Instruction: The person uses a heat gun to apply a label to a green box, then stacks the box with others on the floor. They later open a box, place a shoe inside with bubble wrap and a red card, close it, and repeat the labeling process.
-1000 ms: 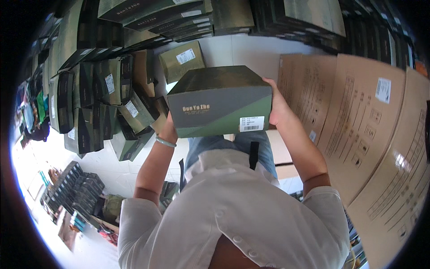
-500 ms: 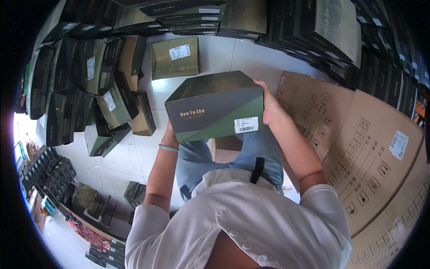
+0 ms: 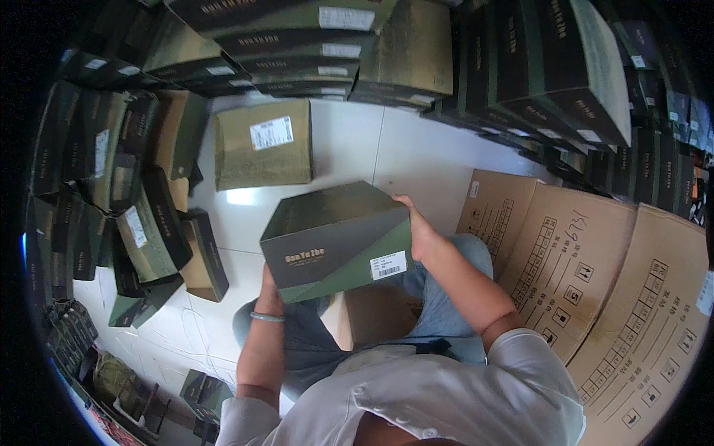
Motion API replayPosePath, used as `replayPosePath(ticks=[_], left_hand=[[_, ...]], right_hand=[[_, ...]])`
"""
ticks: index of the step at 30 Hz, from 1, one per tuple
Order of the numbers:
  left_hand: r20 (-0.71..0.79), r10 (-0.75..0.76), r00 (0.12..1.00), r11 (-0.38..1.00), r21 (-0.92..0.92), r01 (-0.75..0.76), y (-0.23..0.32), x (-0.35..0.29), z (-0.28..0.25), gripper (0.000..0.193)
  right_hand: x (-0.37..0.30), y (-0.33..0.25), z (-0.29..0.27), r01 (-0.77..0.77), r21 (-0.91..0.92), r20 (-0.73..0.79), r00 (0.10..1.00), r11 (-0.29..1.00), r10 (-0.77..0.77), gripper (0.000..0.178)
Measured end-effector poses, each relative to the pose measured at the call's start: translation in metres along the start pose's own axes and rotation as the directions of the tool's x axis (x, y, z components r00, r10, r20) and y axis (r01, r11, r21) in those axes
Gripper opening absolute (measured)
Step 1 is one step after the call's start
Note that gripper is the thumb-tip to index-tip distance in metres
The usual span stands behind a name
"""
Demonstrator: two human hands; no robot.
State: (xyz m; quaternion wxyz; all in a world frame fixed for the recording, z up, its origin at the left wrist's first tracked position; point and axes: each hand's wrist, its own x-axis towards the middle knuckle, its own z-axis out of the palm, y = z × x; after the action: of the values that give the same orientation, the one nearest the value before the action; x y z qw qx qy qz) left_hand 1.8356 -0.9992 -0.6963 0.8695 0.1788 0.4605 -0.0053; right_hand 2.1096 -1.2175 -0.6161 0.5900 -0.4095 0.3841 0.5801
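Note:
A dark grey and green shoebox with a white barcode label on its front is held up between my two hands in front of my lap. My left hand, below a pale bangle, grips its left end, with most of the fingers hidden by the box. My right hand is pressed against the right end, its fingers reaching round the far corner. The shoebox's lid is closed. Under it, between my spread legs, a brown cardboard box shows in part.
An olive-tan box with a white label lies on the pale tiled floor ahead. Shoeboxes pile up at left, some without lids. Tall shoebox stacks line the back and right. Large flat cartons lean at my right.
The shoebox sits lower and slightly further left in view, still in both hands. My knees are now bent and spread, and the surrounding stacks look closer.

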Motion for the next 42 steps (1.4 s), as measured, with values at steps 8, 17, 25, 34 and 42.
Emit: replayPosePath(ticks=[8,17,25,34,42], left_hand=[[-0.056,-0.005,0.998,0.988,0.153,0.014,0.014,0.002,-0.011,0.042],[-0.168,-0.003,0.986,0.967,0.252,0.046,0.010,-0.038,-0.013,0.041],[-0.227,-0.004,0.974,0.948,0.310,0.076,0.015,-0.052,-0.003,0.041],[-0.257,-0.017,0.966,0.937,0.332,0.105,0.016,-0.053,0.003,0.040],[-0.249,-0.025,0.968,0.932,0.344,0.112,0.017,-0.049,0.010,0.040]], right_hand=[[-0.036,-0.005,0.029,0.060,-0.059,-0.101,0.993,0.996,-0.066,0.063],[-0.030,0.001,-0.007,0.037,0.144,0.060,0.997,0.989,-0.046,0.064],[-0.035,0.011,-0.014,0.331,0.030,-0.023,0.944,0.943,-0.330,0.066],[-0.041,0.014,-0.018,0.367,-0.118,0.011,0.930,0.923,-0.368,0.077],[-0.041,0.005,-0.016,0.239,-0.084,-0.084,0.966,0.967,-0.246,0.089]])
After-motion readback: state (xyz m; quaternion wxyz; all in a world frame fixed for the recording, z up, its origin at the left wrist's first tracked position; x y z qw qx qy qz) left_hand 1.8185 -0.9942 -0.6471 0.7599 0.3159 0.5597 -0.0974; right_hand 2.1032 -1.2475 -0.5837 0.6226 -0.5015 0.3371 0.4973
